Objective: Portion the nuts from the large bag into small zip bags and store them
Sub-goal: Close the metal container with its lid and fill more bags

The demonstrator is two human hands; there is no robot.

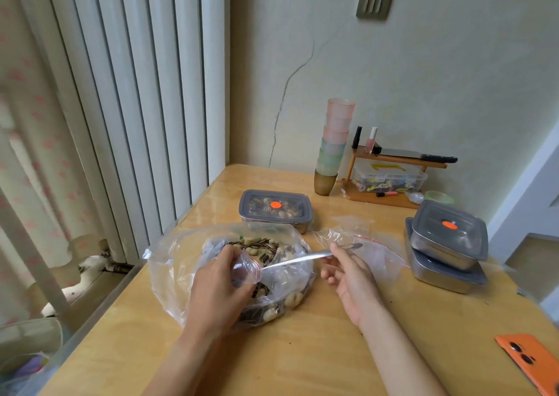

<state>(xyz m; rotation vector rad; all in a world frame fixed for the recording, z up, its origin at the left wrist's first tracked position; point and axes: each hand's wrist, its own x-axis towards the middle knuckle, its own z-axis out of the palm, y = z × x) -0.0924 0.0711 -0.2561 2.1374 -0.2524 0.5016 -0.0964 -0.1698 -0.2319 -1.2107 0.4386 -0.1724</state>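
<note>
A large clear bag (175, 271) of peanuts and striped seeds lies open on the wooden table (302, 350). My left hand (217, 286) grips a small zip bag (245, 270) with a red seal strip over the large bag's mouth. My right hand (348, 271) holds a metal spoon (305, 258) by its handle, its bowl end pointing into the small bag's opening. More empty zip bags (372, 250) lie just behind my right hand.
A lidded steel box (275, 209) holding nuts stands behind the large bag. Two stacked lidded boxes (447, 244) sit at the right. Stacked cups (332, 147) and a small wooden rack (390, 177) stand by the wall. An orange phone (529, 362) lies at the table's front right.
</note>
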